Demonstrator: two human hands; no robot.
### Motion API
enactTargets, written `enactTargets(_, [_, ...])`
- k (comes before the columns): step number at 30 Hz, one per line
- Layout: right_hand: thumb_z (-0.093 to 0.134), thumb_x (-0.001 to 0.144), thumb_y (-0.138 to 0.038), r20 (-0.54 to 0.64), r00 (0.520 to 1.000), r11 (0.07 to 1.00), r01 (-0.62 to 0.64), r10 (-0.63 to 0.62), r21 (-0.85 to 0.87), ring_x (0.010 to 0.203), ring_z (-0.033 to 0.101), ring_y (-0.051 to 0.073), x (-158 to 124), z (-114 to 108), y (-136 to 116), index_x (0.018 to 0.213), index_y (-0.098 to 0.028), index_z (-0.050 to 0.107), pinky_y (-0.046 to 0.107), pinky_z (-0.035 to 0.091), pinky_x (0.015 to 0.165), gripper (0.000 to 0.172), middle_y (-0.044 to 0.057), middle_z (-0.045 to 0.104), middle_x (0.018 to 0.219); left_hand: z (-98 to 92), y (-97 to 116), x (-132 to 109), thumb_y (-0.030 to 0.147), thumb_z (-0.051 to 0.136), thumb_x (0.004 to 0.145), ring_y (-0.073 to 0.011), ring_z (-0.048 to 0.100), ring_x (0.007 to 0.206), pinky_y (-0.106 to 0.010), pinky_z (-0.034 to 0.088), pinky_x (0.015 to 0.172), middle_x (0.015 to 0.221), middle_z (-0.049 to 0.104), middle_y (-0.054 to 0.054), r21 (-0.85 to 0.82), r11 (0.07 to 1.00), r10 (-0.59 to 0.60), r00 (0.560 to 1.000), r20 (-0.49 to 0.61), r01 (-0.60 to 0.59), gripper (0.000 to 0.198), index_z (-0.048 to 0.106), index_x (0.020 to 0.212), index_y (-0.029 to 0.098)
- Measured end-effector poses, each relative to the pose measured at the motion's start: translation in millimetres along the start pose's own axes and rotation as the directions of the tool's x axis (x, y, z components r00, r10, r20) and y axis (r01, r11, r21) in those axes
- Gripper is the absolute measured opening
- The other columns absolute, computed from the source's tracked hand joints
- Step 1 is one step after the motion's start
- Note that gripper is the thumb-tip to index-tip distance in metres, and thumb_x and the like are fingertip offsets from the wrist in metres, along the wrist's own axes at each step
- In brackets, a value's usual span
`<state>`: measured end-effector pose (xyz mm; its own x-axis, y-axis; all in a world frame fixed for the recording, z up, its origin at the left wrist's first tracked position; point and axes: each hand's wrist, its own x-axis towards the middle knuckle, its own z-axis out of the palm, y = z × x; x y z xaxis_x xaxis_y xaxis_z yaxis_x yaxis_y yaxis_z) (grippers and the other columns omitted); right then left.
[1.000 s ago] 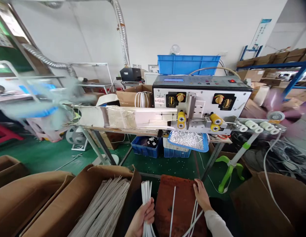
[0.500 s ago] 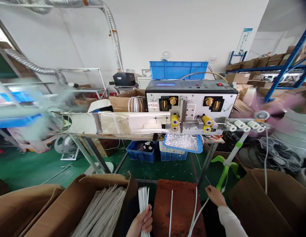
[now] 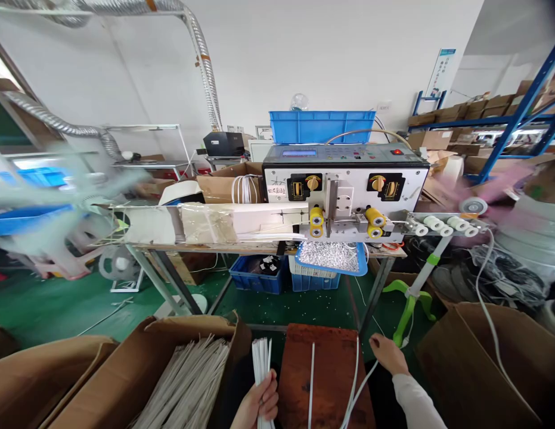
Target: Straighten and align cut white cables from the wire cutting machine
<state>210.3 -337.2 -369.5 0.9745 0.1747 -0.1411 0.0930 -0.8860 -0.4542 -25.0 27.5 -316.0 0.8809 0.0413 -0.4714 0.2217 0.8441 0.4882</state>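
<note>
At the bottom centre, my left hand [image 3: 262, 400] is wrapped round an upright bundle of cut white cables [image 3: 261, 356]. My right hand [image 3: 390, 354] is closed at the right of the brown wooden board [image 3: 296, 372], its fingertips pinched together. A white cable [image 3: 363, 388] curves up from the bottom edge into that hand; its end is hidden by the fingers. Two more white cable pieces lie over the board, one a straight length [image 3: 311, 381]. Left of my left hand, an open cardboard box [image 3: 102, 376] holds many cut white cables [image 3: 188, 381].
Ahead stands a cable-cutting machine [image 3: 277, 179] with yellow rollers on a bench. Below it sits a blue tray [image 3: 363, 262] of small white scraps. A roller stand [image 3: 415, 292] with green feet and another cardboard box [image 3: 478, 357] are at the right. Fans spin at both sides.
The cable below the roller stand hung straight; now it bows slackly to the right over the box. Both hands have barely moved and keep their grip.
</note>
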Motion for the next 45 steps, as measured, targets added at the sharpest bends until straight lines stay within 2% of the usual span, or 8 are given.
enactTargets(9, [0.043,0.085,-0.040,-0.013,1.000,0.998,0.009,-0.008,0.060,0.086,0.068,0.026,-0.1,0.7,-0.2,0.088,-0.028,0.067,0.032,0.043,0.067,0.027,0.005,0.073,0.088,-1.1,-2.2,2.4,0.042,0.090,0.058,0.0006,0.014,0.041,-0.016,0.010,0.040,0.054,0.027,0.011,-0.016,1.000,-0.002,1.000,-0.030,0.002,0.053,0.056,0.087,0.014])
enactTargets(14, [0.049,0.078,-0.045,-0.111,0.994,0.928,0.052,-0.011,0.370,0.081,0.069,0.026,2.5,-6.6,-12.0,0.093,-0.024,0.067,0.035,0.050,0.074,0.032,0.007,0.073,0.088,-0.7,-2.2,0.7,0.041,0.090,0.059,0.0004,0.016,0.041,-0.016,0.011,0.041,0.055,0.029,0.011,-0.003,1.000,0.009,1.000,-0.020,-0.009,0.052,0.056,0.088,0.014])
enactTargets(20, [0.055,0.084,-0.055,-0.096,0.965,0.634,0.233,-0.243,0.738,0.076,0.068,0.022,-24.6,-59.2,-117.2,0.105,-0.019,0.064,0.037,0.053,0.077,0.043,0.010,0.071,0.095,3.0,-1.5,-1.6,0.044,0.089,0.058,0.0006,0.014,0.040,-0.015,0.010,0.041,0.054,0.026,0.012,0.008,1.000,0.002,1.000,-0.001,-0.002,0.055,0.054,0.088,0.015])
enactTargets(25, [0.058,0.089,-0.053,-0.049,0.839,0.373,0.292,-0.542,0.880,0.074,0.063,0.016,-51.7,-107.0,-231.6,0.105,-0.019,0.065,0.031,0.052,0.069,0.038,0.009,0.069,0.097,9.2,0.9,-6.6,0.041,0.088,0.062,0.0003,0.016,0.041,-0.015,0.011,0.041,0.055,0.026,0.011,-0.005,1.000,0.007,1.000,0.025,-0.007,0.050,0.054,0.088,0.015])
enactTargets(28, [0.063,0.087,-0.048,-0.060,0.797,0.222,0.239,-0.601,0.945,0.076,0.062,0.014,-56.0,-119.7,-284.4,0.107,-0.021,0.064,0.029,0.051,0.068,0.034,0.007,0.067,0.102,8.2,0.8,-8.1,0.041,0.089,0.061,0.0001,0.015,0.040,-0.016,0.011,0.041,0.054,0.025,0.011,-0.016,1.000,0.009,1.000,0.026,-0.009,0.051,0.054,0.088,0.015])
enactTargets(33, [0.073,0.078,-0.042,-0.053,0.872,-0.002,0.060,-0.486,0.998,0.091,0.061,0.015,-36.1,-127.4,-351.6,0.115,-0.027,0.062,0.029,0.051,0.071,0.041,0.005,0.058,0.128,8.9,1.7,-11.4,0.041,0.085,0.068,-0.0004,0.016,0.040,-0.017,0.011,0.042,0.054,0.026,0.011,-0.018,1.000,0.015,0.998,0.059,-0.014,0.047,0.054,0.092,0.014])
enactTargets(37, [0.075,0.073,-0.041,-0.032,0.950,-0.131,-0.009,-0.312,0.991,0.094,0.061,0.016,-8.9,-132.1,-387.7,0.110,-0.026,0.062,0.026,0.049,0.068,0.042,0.003,0.056,0.130,15.9,3.6,-16.4,0.043,0.085,0.067,-0.0009,0.014,0.041,-0.017,0.011,0.043,0.054,0.025,0.011,0.019,1.000,0.024,0.997,0.067,-0.025,0.048,0.053,0.091,0.015])
enactTargets(45, [0.070,0.072,-0.040,-0.078,0.986,-0.178,0.052,-0.144,0.983,0.103,0.057,0.018,16.5,-139.5,-422.2,0.094,-0.023,0.056,0.023,0.045,0.066,0.031,0.002,0.061,0.112,43.1,3.5,-32.5,0.050,0.083,0.067,-0.0010,0.010,0.043,-0.018,0.010,0.042,0.055,0.024,0.011,0.074,0.987,0.141,0.989,0.046,-0.144,0.048,0.055,0.088,0.016])
